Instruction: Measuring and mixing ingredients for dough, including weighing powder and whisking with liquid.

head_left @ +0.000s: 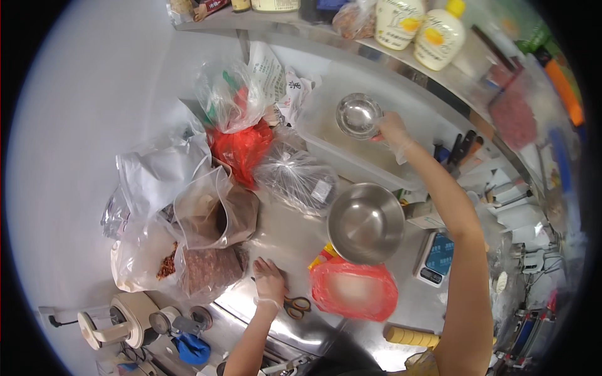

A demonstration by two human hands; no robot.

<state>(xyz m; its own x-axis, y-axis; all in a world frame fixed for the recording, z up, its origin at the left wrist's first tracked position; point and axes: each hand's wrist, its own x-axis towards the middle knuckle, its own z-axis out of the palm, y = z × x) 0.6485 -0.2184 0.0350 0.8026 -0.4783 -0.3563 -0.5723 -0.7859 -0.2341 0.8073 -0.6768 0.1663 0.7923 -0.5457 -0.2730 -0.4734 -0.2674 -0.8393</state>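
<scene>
My right hand (395, 133), in a clear plastic glove, reaches forward and is shut on the rim of a small shiny metal bowl (359, 115). The bowl is above a large translucent plastic tub (360, 161), with pale contents inside. My left hand (269, 285), also gloved, lies on the steel counter with its fingers stretched out. Beside it are scissors (297, 307) with dark and orange handles; their blades are partly hidden by the hand. A bigger steel bowl (365, 223) stands between my arms, behind an opened red plastic bag (354, 291) with something whitish in it.
Several bags crowd the left, including a clear bag of reddish-brown bits (207, 272) and a red bag (244, 150). A scale (434, 258) sits by my right forearm, a yellow roll (411, 336) near the front edge. Bottles (439, 37) line the shelf above the tub.
</scene>
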